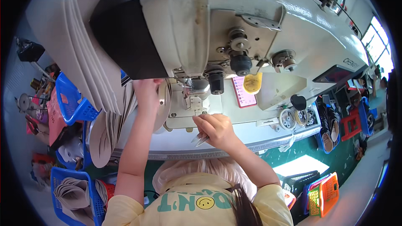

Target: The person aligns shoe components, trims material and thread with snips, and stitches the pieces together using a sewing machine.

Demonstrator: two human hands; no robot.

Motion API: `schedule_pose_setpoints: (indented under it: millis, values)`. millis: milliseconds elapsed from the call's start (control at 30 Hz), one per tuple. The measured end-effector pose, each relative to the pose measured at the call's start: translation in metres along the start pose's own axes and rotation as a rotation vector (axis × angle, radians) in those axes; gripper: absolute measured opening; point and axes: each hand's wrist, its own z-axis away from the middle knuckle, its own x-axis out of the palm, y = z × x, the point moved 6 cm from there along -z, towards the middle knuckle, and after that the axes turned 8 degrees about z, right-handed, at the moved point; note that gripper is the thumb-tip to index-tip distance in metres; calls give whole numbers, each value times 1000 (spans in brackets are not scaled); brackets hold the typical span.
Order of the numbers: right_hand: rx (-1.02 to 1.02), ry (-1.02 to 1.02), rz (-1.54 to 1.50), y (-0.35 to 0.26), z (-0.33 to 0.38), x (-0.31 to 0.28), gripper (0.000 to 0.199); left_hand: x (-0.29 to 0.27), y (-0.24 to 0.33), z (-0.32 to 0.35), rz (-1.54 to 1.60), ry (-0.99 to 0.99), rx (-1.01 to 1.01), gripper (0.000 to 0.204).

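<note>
Pale panel [163, 114] right of my nearer left hand [146, 93], grip unclear, points toward worktop's [178, 142] front edge; right fingers [206, 124] clamp metal tool [202, 140].

Daylight comes through the window [379, 44] at far right, its panes burnt out to white. A hard-edged sunlit patch [302, 166] glares on the green floor [268, 158], past the front edge of the worktop [180, 141], toward its right end. Small highlights gleam on the sewing machine's [326, 29] glossy housing; its black end cover [125, 33] is dark. Fisheye distortion bows the worktop's front edge, the far-left rim looks soft, and black vignetting fills the corners.
</note>
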Motion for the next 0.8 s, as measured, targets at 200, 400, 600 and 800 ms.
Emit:
schedule_pose_setpoints:
  millis: [200,400,600,800]
  values:
    - [-21,-46,-58,-6,2,4,42,-61,106,-40,-648,119,466,37]
    - [-9,18,-184,-14,-6,4,40,-84,190,27,-833,-19,883,18]
    - [-92,82,-193,-69,-23,15,62,-54,133,100,-887,-140,1059,10]
    - [360,5,-337,-56,-3,17,59,10,72,154,-1013,-746,1049,19]
